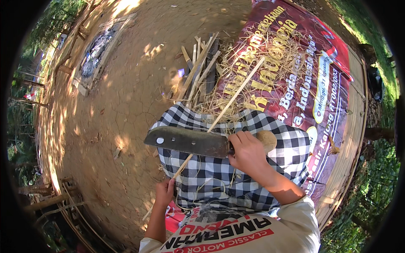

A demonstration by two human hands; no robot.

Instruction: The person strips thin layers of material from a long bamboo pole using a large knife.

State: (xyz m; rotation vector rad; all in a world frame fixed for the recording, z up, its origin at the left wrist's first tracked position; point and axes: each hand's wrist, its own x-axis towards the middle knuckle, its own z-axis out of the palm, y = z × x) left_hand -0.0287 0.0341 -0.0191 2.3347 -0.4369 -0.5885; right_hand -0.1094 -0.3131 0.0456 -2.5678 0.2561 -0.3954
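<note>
One strip (236, 95) in left hand (164, 190), apparently beneath the knife (183, 141)

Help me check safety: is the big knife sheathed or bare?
Bare: the big knife shows its dark metal uncovered from the right hand to the tip, crossing over the pale strip.

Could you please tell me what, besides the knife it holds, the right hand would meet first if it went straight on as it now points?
The right hand would likely meet the thin pale strip first, just past the knife, though depth is unclear.
</note>
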